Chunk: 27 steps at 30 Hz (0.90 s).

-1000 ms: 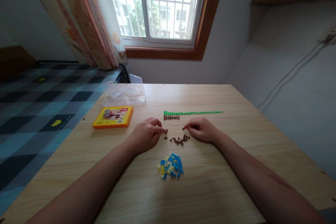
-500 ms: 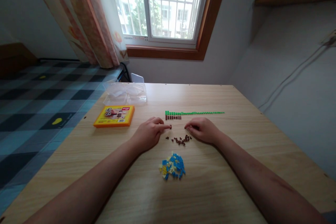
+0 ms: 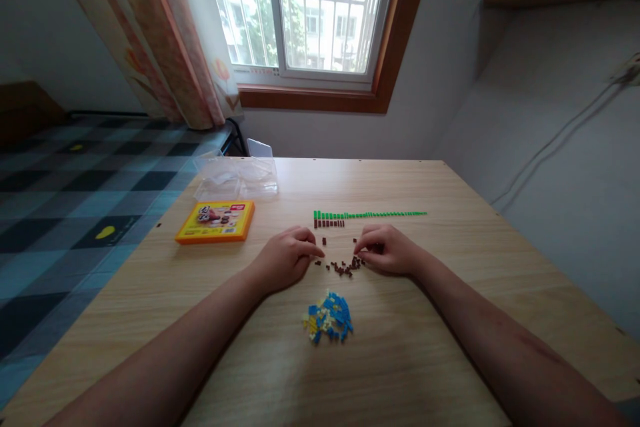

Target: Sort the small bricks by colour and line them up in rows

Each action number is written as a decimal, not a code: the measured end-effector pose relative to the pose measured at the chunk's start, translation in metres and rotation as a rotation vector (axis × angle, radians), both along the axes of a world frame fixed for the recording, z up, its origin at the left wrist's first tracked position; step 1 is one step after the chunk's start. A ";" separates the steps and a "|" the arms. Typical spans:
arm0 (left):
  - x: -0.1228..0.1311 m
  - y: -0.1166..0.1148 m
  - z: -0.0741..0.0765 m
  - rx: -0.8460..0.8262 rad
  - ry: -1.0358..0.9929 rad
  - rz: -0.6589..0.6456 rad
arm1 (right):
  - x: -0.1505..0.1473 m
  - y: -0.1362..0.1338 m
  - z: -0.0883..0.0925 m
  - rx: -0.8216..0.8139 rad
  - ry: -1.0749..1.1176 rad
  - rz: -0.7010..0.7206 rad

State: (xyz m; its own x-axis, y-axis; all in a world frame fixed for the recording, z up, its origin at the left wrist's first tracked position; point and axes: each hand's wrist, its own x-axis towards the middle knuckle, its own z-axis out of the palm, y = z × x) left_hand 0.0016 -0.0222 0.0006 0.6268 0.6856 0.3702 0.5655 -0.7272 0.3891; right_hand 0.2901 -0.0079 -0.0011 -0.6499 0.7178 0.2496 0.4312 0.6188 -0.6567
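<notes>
Bed: dark and blue checked cover [image 3: 135, 183], at far left.
Box: flat yellow and orange box [image 3: 215, 221] on the bench [image 3: 400, 353], left of the left hand.
Clear plastic: see-through containers [image 3: 237, 180], just behind the box.
Left hand: left hand [image 3: 286, 257] resting on the bench; index finger stretched out near the stray brown pieces, the others curled; fingers released, nothing visible at the tip.
Single brown piece: one brown piece [image 3: 324, 241] beyond the left fingertip, apart from the heap.
Brown row: short line of brown pieces [image 3: 329, 223], just in front of the green row.
Mixed pile: blue and yellow pieces [image 3: 341, 310], nearest the person.
Brown heap: loose brown pieces [image 3: 343, 269], between the two hands.
Green row: long line of green pieces [image 3: 369, 215], running rightward.
Right hand: right hand [image 3: 387, 250], fingertips at the heap's right end; cannot tell whether they grasp a piece.
</notes>
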 end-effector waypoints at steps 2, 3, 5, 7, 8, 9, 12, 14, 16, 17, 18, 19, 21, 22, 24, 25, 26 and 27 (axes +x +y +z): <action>0.000 -0.001 0.001 -0.006 0.015 -0.019 | 0.000 -0.001 0.001 -0.002 -0.009 0.024; 0.000 -0.001 0.001 -0.007 0.023 -0.023 | 0.000 -0.001 0.002 0.001 -0.013 0.028; 0.000 -0.001 0.001 -0.007 0.034 -0.026 | 0.001 -0.002 0.002 0.003 -0.020 0.030; 0.000 -0.001 0.001 -0.005 0.037 -0.024 | 0.001 -0.002 0.003 0.002 -0.021 0.026; 0.000 -0.001 0.001 -0.005 0.035 -0.023 | 0.001 -0.002 0.003 0.003 -0.018 0.025; 0.000 -0.001 0.000 -0.004 0.031 -0.022 | 0.002 -0.002 0.004 0.003 -0.012 0.023; 0.000 -0.002 0.001 -0.004 0.026 -0.020 | 0.000 -0.003 0.005 -0.007 -0.006 0.043; 0.000 -0.002 0.001 -0.001 0.028 -0.016 | -0.001 -0.004 0.005 -0.009 -0.018 0.061; 0.001 -0.002 0.002 0.002 0.030 -0.011 | -0.002 -0.005 0.005 0.003 -0.036 0.065; 0.001 -0.002 0.002 0.003 0.030 -0.010 | -0.002 -0.005 0.004 0.014 -0.042 0.058; 0.001 -0.002 0.002 0.003 0.030 -0.010 | -0.002 -0.004 0.004 0.024 -0.044 0.048; 0.001 -0.002 0.002 0.003 0.030 -0.011 | -0.002 -0.004 0.003 0.030 -0.041 0.037; 0.001 -0.002 0.001 0.000 0.030 -0.014 | -0.001 -0.002 0.002 0.027 -0.021 0.018; 0.001 -0.002 0.001 -0.002 0.031 -0.015 | 0.000 -0.002 0.002 0.014 -0.007 0.014; 0.000 -0.001 0.000 -0.004 0.033 -0.013 | 0.002 -0.001 0.002 -0.024 0.015 0.019; 0.000 -0.001 0.000 -0.004 0.033 -0.012 | 0.002 0.000 0.002 -0.042 0.021 0.026; 0.001 -0.001 0.000 -0.004 0.034 -0.010 | 0.002 0.000 0.002 -0.056 0.024 0.037; 0.001 -0.001 0.000 -0.003 0.033 -0.008 | 0.002 0.000 0.003 -0.066 0.023 0.049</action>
